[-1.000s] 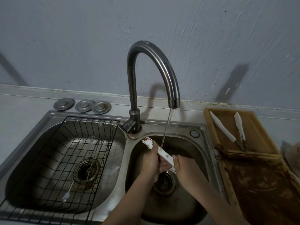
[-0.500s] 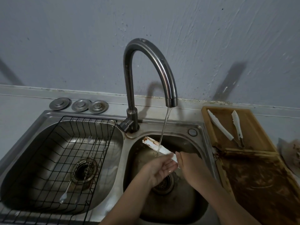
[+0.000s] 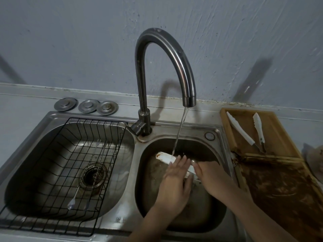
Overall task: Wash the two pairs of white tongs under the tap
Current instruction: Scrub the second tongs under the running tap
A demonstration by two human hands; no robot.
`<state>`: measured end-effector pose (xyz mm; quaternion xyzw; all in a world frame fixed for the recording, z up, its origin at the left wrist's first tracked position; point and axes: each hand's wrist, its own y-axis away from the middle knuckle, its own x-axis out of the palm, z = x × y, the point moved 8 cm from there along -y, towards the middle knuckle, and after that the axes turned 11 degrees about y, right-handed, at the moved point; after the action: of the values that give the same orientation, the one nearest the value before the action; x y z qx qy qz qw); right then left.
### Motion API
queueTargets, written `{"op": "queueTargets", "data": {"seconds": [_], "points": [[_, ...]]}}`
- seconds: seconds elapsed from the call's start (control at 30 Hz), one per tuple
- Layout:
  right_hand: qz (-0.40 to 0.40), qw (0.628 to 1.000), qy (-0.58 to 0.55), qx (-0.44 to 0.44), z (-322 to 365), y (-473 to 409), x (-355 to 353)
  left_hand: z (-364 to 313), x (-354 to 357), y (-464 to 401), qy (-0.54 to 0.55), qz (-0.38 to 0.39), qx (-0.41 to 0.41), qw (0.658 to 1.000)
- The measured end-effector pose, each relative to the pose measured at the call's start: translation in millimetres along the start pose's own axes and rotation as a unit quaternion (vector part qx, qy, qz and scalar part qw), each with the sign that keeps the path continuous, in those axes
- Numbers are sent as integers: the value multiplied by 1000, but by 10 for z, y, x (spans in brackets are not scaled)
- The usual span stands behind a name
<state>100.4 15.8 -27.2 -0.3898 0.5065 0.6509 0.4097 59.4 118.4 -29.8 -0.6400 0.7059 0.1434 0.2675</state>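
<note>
A pair of white tongs [image 3: 165, 157] is lying tilted across the right basin of the steel sink [image 3: 225, 173], just below the spout of the curved tap [image 3: 174, 55], and the thin stream of water [image 3: 180, 131] from that tap is landing on its upper face. Its far end, toward the tap's base, is showing a reddish-brown smear along the edge, while the rest of the visible plastic is looking pale and wet. The left hand [image 3: 176, 179] is lying over the tongs with fingers stretched flat and spread, pressing on them rather than curling around. The right hand [image 3: 215, 179] is wrapping the near end of the tongs, fingers closed about it, though the grip itself is partly hidden. To the right of the tap, a second pair of white tongs [image 3: 251, 131] is resting splayed on a wooden tray [image 3: 279, 130], its two arms meeting at a dark hinge end. Nearer than that tray, a brown-stained wooden board [image 3: 279, 193] is lying on the bench. Left of the tap, a black wire rack [image 3: 57, 172] is sitting in the left basin with thin metal cutlery [image 3: 82, 180] lying in it. Behind that basin, three round metal plugs [image 3: 86, 105] are sitting in a row on the grey bench [image 3: 21, 109]. A rough, grey plastered wall [image 3: 70, 41] is rising behind the tap.
</note>
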Motion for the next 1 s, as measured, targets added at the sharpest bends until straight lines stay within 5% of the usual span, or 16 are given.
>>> {"op": "queueTargets", "data": {"seconds": [0.1,0.23,0.33,0.47,0.53,0.63,0.73,1.0], "points": [[-47,998,-1,-28,-34,96,-115,245,-77,-61,-62,11,-30,998],[-95,994,-31,-53,-47,216,-331,930,-208,-156,1,-11,-224,975],[-125,990,-20,-63,25,179,-467,843,-114,-181,-10,-7,-228,974],[-112,992,21,-58,64,107,-423,798,69,-23,104,3,-282,954],[-99,994,22,-45,-6,104,-345,887,-39,46,108,-74,-296,946],[-74,996,18,-35,-90,133,-203,611,-327,58,96,-163,-192,963],[-71,997,6,-37,-91,156,-178,261,-237,-66,2,-31,-7,999],[-77,995,1,-58,-128,187,-297,348,-314,-391,-82,81,62,991]]}}
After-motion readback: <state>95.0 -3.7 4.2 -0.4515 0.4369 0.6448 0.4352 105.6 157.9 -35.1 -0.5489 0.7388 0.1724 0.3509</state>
